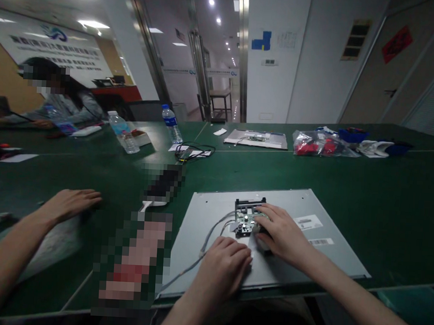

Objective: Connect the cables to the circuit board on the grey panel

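While the circuit assembly [248, 221] on the silver panel [214, 205] is touched by the right hand [281, 231], the curled left hand [224, 262] is placed apart nearby (either's grip cannot be told).

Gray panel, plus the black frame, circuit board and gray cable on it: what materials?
Gray panel: probably sheet metal, matte; thin, crisp edges, even sheen.
Black frame: likely molded plastic; dark, ribbed shape.
Circuit board: likely fiberglass laminate; green, with mounted components.
Gray cable: flexible, bends smoothly; plastic jacket or woven sleeve, can't tell.
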A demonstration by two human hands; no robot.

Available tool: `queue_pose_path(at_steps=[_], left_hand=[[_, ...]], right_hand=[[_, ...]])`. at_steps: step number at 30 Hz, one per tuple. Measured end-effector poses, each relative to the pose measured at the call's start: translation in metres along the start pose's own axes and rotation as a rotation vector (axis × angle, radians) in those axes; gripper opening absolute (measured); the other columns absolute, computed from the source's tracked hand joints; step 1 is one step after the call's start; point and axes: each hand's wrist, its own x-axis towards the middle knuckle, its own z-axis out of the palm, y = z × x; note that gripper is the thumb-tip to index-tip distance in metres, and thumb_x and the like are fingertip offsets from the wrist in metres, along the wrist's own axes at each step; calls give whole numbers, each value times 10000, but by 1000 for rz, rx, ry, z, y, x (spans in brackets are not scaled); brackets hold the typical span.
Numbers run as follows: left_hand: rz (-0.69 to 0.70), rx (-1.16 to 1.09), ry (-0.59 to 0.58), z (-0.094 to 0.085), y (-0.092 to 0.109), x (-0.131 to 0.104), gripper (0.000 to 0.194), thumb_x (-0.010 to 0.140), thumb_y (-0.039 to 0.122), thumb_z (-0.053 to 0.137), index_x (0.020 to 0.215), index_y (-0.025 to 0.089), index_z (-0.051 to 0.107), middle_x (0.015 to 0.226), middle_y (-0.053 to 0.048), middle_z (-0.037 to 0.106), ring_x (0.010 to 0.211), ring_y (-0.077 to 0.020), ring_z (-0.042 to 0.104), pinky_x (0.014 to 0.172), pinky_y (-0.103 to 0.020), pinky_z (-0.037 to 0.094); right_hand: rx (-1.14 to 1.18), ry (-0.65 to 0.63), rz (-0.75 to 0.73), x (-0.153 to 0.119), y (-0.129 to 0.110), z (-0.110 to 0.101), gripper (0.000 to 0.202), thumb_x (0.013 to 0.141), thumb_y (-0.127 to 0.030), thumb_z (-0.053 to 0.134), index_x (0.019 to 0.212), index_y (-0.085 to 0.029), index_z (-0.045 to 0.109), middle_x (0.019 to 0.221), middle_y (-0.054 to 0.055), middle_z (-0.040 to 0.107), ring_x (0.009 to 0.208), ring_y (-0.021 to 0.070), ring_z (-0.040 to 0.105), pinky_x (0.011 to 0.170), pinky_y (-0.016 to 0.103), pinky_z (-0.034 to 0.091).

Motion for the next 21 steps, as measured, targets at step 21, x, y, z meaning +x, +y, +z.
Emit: queue_pose_path(at_steps=[21], left_hand=[[20, 4, -165, 3, 3, 2, 361, 964, 308, 545, 1306, 194, 530, 1308, -75, 601, 1150, -291, 537, 972, -478, 456]], right_hand=[[37, -94, 49, 35, 8, 17, 109, 908, -143, 613, 853, -180, 700, 898, 37, 694, 931, 188, 585, 876, 307, 383]])
